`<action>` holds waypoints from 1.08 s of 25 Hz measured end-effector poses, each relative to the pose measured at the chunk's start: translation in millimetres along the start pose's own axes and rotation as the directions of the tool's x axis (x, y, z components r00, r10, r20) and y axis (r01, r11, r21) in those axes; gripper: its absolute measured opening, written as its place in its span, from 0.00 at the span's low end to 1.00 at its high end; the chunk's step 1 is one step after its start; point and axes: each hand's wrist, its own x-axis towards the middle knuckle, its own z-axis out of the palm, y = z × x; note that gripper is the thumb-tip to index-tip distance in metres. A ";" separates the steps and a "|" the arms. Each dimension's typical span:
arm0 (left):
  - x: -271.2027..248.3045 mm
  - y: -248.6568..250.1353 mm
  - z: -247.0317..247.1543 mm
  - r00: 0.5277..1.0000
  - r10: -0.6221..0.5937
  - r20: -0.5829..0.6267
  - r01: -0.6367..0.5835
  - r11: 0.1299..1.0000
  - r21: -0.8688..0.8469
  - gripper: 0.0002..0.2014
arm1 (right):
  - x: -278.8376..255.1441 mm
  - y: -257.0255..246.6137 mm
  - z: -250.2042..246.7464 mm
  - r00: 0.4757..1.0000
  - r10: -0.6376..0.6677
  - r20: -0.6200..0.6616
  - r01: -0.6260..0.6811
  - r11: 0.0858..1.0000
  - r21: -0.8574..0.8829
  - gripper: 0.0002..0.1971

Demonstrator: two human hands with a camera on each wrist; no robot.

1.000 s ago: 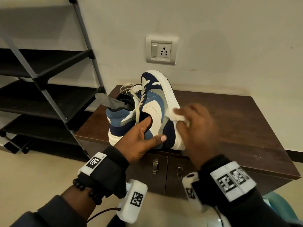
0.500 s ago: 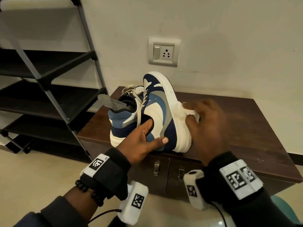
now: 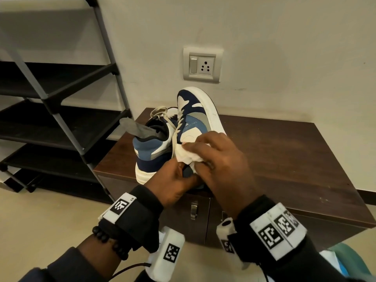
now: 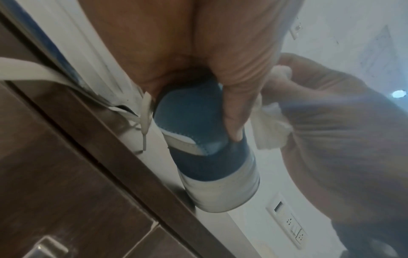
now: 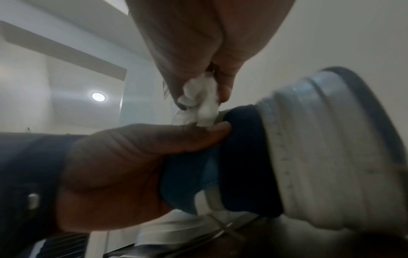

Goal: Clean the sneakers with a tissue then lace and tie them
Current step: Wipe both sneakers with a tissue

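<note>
Wiping is the step in hand, so we work w/ the tipped sneaker as our landmark: it stands heel-down on the desk, toe up toward the wall socket, sole turned right. Our left hand grips its heel collar, thumb on the blue side panel, fingers hidden behind. Our right hand pinches a bunched tissue and presses it on the sneaker's side panel, just above the left thumb. The second sneaker sits upright just left of the tipped one, touching it, laces loose, a grey insert poking out of its opening.

To do this well, imo: keep the left grip firm so the shoe doesn't rock, use short strokes, refold the tissue to a fresh face, and steer clear of the dangling lace. The white sole edge prob. needs most pressure. Lacing and tying are not yet begun.
</note>
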 end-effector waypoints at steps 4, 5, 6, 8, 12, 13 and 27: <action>-2.6 -1.7 4.6 1.000 0.006 -0.028 -0.004 0.996 0.093 0.18 | 2.8 41.5 -17.1 0.943 0.310 -0.121 -0.312 0.950 0.006 0.13; -3.5 0.9 6.9 0.999 0.028 -0.032 -0.024 0.993 0.115 0.12 | 1.9 39.1 -16.9 0.942 0.306 -0.138 -0.311 0.950 -0.013 0.13; -3.7 2.3 9.1 0.998 0.061 -0.030 -0.057 0.991 0.125 0.06 | -0.3 33.1 -13.4 0.949 0.276 -0.150 -0.282 0.959 -0.020 0.13; -2.5 4.6 11.2 0.991 0.134 -0.015 -0.131 0.980 0.152 0.05 | -2.1 25.5 -9.5 0.930 0.299 -0.214 -0.285 0.954 0.091 0.14; 1.8 9.3 5.2 0.963 0.263 0.066 -0.262 0.842 0.471 0.06 | -5.3 39.1 -15.8 0.797 0.522 -0.305 -0.394 0.831 0.392 0.12; 3.6 10.3 3.4 0.953 0.285 0.104 -0.289 0.750 0.595 0.07 | -7.4 39.9 -16.7 0.772 0.563 -0.294 -0.411 0.796 0.445 0.12; 18.8 48.7 3.7 0.997 -0.070 -0.036 0.077 0.971 0.225 0.20 | -21.3 23.4 -5.9 0.810 0.567 -0.150 -0.410 0.731 0.545 0.12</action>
